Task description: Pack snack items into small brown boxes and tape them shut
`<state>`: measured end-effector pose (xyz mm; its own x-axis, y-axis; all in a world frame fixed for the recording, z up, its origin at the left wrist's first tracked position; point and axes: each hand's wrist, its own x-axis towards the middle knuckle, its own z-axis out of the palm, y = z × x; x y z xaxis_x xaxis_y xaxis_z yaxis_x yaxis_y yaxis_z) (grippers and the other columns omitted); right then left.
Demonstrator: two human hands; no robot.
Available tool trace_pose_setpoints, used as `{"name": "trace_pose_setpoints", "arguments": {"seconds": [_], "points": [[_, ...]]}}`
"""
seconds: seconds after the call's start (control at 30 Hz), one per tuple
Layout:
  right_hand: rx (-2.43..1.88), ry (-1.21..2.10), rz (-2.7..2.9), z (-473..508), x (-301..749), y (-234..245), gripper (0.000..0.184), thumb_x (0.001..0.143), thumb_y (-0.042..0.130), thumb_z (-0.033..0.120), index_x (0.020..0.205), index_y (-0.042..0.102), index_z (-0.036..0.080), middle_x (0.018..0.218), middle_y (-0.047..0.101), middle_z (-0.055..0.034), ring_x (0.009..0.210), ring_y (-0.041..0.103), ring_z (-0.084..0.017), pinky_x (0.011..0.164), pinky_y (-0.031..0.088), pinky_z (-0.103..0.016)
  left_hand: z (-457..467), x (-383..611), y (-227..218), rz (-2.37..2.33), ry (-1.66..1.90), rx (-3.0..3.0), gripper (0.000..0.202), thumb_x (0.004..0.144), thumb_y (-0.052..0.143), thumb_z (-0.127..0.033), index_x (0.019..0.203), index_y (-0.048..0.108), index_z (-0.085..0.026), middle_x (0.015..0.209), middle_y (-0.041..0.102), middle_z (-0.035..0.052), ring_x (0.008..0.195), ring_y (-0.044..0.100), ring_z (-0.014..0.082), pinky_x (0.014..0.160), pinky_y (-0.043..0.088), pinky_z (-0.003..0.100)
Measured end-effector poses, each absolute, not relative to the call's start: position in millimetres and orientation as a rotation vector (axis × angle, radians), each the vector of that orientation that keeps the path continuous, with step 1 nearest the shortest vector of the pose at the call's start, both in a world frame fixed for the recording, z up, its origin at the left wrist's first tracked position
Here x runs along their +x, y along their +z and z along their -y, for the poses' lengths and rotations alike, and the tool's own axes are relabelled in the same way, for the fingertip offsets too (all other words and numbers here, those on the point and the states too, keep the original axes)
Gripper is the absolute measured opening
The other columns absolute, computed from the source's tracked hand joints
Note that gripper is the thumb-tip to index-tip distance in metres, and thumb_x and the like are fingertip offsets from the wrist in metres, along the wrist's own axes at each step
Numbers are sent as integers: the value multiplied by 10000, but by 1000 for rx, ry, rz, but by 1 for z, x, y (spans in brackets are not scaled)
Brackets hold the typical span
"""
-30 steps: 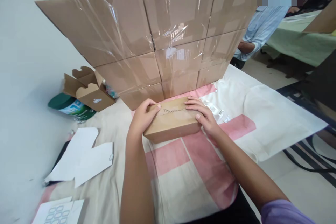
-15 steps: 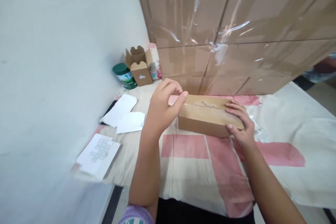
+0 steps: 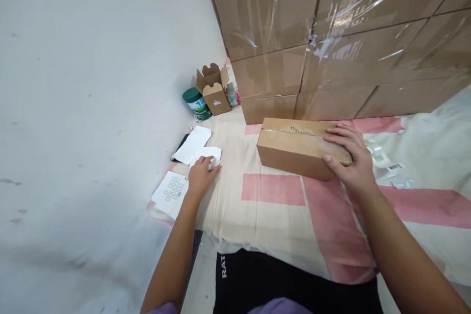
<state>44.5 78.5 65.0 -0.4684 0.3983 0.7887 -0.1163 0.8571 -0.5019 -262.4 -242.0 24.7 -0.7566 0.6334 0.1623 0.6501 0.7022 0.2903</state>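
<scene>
My right hand (image 3: 349, 154) lies over the right end of a long brown cardboard box (image 3: 290, 149). Its fingers rest on the top and its thumb presses at the front edge. A strip of clear tape and a dark printed mark run along the box top. At the left, my left hand (image 3: 200, 176) reaches down onto a white paper sheet (image 3: 197, 157), thumb and forefinger slightly apart around a small white bit. Whether that bit is gripped is unclear. Nearer me lies another sheet with small printed outlines (image 3: 171, 194).
Behind the box stands a tall stack of taped cardboard cartons (image 3: 272, 73). A green tub (image 3: 197, 104) and an open small carton (image 3: 217, 100) stand by the wall. Clear plastic scraps (image 3: 384, 162) lie right of the box on the cloth-covered table (image 3: 272, 235).
My left hand has moved from beside the box's left end down to the white paper. My right hand stays on the box. The view has tilted down and shifted.
</scene>
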Motion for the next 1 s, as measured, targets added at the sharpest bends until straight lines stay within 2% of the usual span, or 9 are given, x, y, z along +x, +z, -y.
{"name": "trace_pose_setpoints", "arguments": {"seconds": [0.13,0.27,0.43,0.6,0.73,0.83,1.0], "points": [[-211,618,1970,-79,45,63,321,862,736,386,1160,715,270,1279,671,-116,1346,548,-382,1150,403,-669,229,-262,20,2902,-501,-1041,187,928,629,-355,1021,724,-223,1072,695,54,975,658,227,783,445,306],[-209,615,1973,-79,45,63,318,860,738,379,1157,715,266,1273,677,-118,1340,555,-379,1152,400,-673,225,-260,17,2931,-499,-988,186,948,553,-297,1006,713,-223,1055,709,43,909,658,199,739,421,287],[-215,635,1962,-78,45,65,299,854,737,382,1130,717,269,1270,678,-116,1336,557,-382,1150,406,-671,224,-262,17,2969,-475,-939,272,948,498,-259,1130,700,-243,983,719,44,904,652,218,702,391,286],[-220,634,1972,-77,46,66,292,848,738,368,1121,715,268,1269,676,-115,1334,555,-385,1139,418,-668,226,-260,17,2937,-478,-1014,201,945,515,-297,988,696,-220,895,686,40,809,624,198,682,392,285],[-224,650,1964,-75,46,66,293,841,741,351,1122,712,274,1279,674,-108,1327,562,-380,1143,418,-661,228,-250,16,2855,-471,-1171,153,928,514,-248,901,658,-203,892,653,46,837,612,191,764,432,293],[-234,666,1968,-75,47,66,298,840,740,348,1128,711,278,1283,673,-105,1335,556,-378,1152,406,-659,231,-236,16,2798,-453,-1237,135,920,515,-233,874,639,-205,923,652,63,933,606,220,836,434,318],[-235,681,1978,-75,47,65,296,840,738,356,1123,704,277,1282,667,-106,1340,551,-371,1161,397,-647,237,-214,17,2786,-468,-1199,127,909,510,-208,862,627,-197,955,685,92,964,615,263,897,420,387]]}}
